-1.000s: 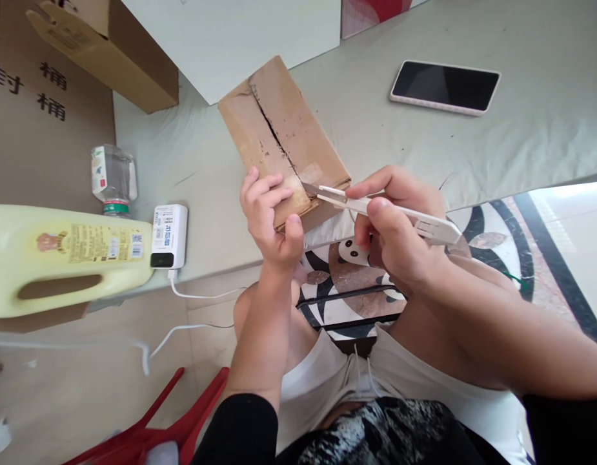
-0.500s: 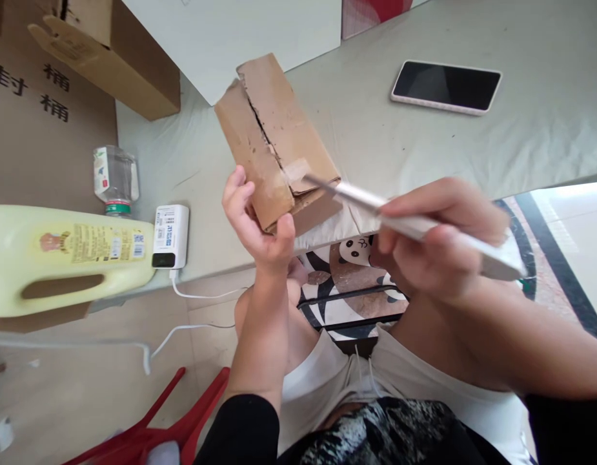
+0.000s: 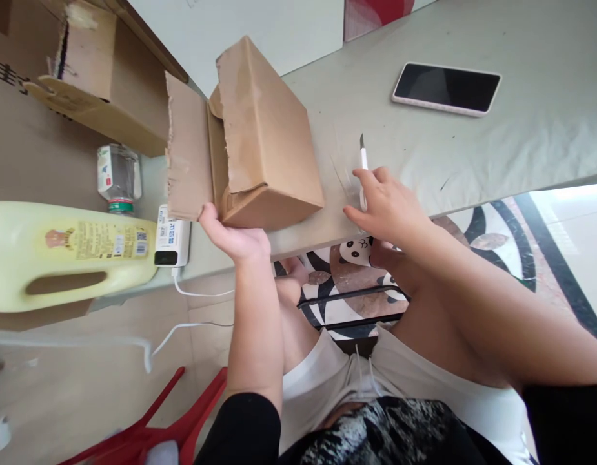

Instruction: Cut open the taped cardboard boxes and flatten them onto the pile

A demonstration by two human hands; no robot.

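A brown cardboard box (image 3: pixel 283 129) is tilted on the table edge with its torn-edged flaps apart, one flap (image 3: pixel 189 148) swung out to the left. My left hand (image 3: pixel 237 239) grips it from its near lower side, the thumb at the flap's corner and the other fingers hidden beneath. To the right, a white utility knife (image 3: pixel 363 158) lies on the table, its blade bared and pointing away from me. My right hand (image 3: pixel 388 200) rests over the knife's handle, with thumb and forefinger apart and the other fingers partly hidden.
A smartphone (image 3: pixel 446 88) lies at the back right of the cloth-covered table (image 3: pixel 535 129). On the left are another cardboard box (image 3: pixel 128 90), a clear bottle (image 3: pixel 119 177), a yellow jug (image 3: pixel 70 258) and a white power bank (image 3: pixel 172 239) with its cable. A red stool (image 3: pixel 182 413) stands below.
The box has turned and its flaps have parted, one swinging left against the other box, which shifted slightly. My right hand has lowered the knife onto the table and loosened its fingers.
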